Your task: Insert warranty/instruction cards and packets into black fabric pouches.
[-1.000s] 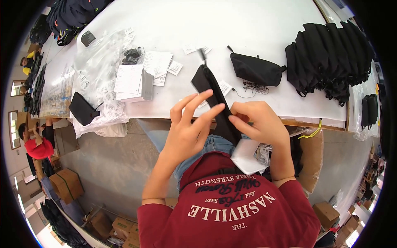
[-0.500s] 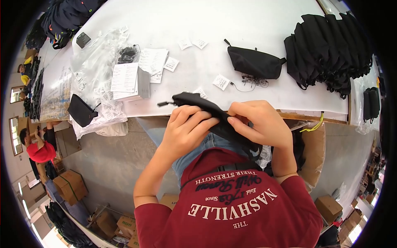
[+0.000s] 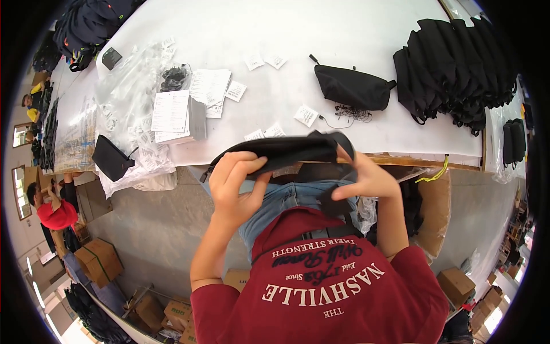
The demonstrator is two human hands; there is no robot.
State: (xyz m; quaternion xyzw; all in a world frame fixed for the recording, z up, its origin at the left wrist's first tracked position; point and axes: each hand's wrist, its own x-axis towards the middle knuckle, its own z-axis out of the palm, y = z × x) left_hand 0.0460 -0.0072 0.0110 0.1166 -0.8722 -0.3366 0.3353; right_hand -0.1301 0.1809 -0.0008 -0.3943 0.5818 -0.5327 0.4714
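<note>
A black fabric pouch (image 3: 298,150) is stretched between my hands at the table's front edge, above my lap. My left hand (image 3: 234,183) is closed on its left end, with the thumb and fingers gripping the lower edge. At the other end, my right hand (image 3: 372,180) has its fingers hooked at the pouch's edge. The right thumb stands away from those fingers, and the black fabric between them is smeared by motion. A similar black pouch (image 3: 352,89) lies on the table beyond, with thin dark strings beside it.
Piled black pouches (image 3: 452,71) stand at the right of the white table (image 3: 286,28). Stacked printed cards (image 3: 172,114), loose white tags (image 3: 306,115) and clear plastic (image 3: 123,86) lie left of centre. Another small black pouch (image 3: 113,157) rests at the left edge. Cardboard boxes (image 3: 98,261) sit on the floor.
The pouch has turned and spread out wider and flatter between my hands. My left hand has shifted slightly left, and my right thumb has moved down, away from the fingers.
</note>
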